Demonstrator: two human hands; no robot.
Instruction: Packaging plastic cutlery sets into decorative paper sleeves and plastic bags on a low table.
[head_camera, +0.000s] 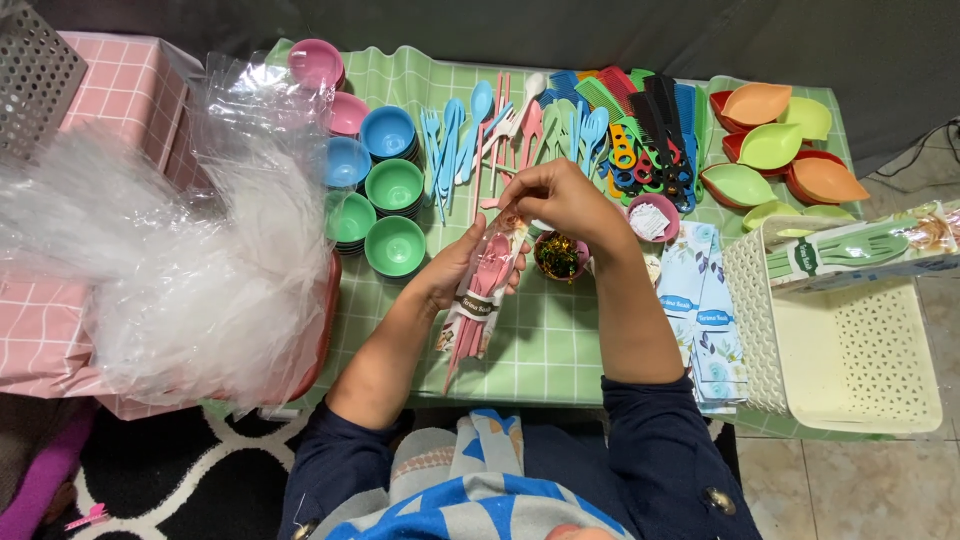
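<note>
Pink cutlery packet (483, 290) at frame centre over our desk (560, 340) | left hand (462, 265) wraps closed around it, keeping it upright | right hand (560, 200) pinches its top, seemingly sealing it | tie bowl (560, 257) close for reach

Bowls (392, 190) stand left of the cutlery (480, 125); combs (650, 120) lie right of it; the basket (860, 350) sits far right; plastic bags (190, 250) lie far left.

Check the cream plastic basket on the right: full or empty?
Nearly empty. The cream basket shows a bare perforated floor inside; only one packed green cutlery set lies across its top rim.
</note>
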